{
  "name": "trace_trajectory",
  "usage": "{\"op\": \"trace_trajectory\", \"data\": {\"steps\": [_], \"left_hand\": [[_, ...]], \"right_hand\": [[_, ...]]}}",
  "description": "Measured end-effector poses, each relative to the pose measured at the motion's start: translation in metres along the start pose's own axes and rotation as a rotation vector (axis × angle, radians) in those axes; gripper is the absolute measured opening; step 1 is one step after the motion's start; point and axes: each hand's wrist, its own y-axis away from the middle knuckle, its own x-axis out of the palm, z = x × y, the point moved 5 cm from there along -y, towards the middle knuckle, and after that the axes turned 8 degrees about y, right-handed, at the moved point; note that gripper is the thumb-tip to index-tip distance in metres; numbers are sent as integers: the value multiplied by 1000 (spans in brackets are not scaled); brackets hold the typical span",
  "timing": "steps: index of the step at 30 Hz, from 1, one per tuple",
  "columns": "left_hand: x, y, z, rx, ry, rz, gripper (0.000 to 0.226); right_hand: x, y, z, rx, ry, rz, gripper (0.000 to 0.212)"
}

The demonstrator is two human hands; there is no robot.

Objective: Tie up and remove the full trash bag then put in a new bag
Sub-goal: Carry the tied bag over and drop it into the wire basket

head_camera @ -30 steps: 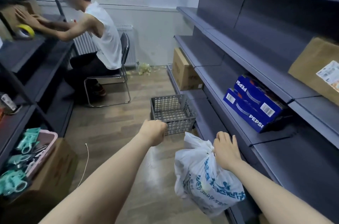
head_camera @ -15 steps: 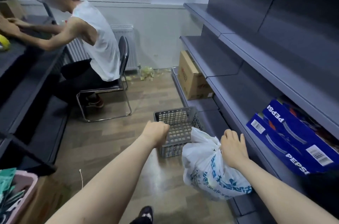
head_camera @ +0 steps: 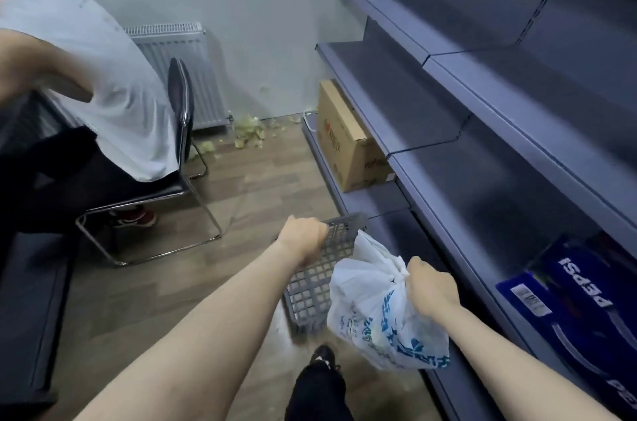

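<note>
Single head-worn view, forward and down, close over both forearms, shelving (head_camera: pixel 482 103) at right.

The trash bag (head_camera: pixel 379 310) is white thin plastic with blue print, bulging full, its top gathered into a knot. It hangs in the lower middle of the frame, clear of the floor, tilted toward the left. Behind it, just left, the grey plastic lattice basket (head_camera: pixel 317 286) stands tipped, its rim at the frame's centre.
</note>
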Motion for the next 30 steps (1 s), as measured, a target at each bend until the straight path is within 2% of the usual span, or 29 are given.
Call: {"op": "trace_trajectory", "data": {"steps": [5, 8, 13, 18, 30], "left_hand": [[4, -89, 24, 15, 60, 65, 24], [7, -135, 37, 42, 97, 95, 27], [24, -200, 66, 79, 122, 179, 29], [53, -255, 92, 142, 80, 288, 25], [142, -342, 136, 259, 29, 348, 20]], "right_hand": [[4, -90, 11, -25, -69, 24, 11], [7, -132, 16, 5, -101, 25, 20], [18, -193, 29, 62, -155, 28, 21], [29, -232, 41, 193, -261, 31, 18], [90, -309, 84, 514, -571, 130, 22]]}}
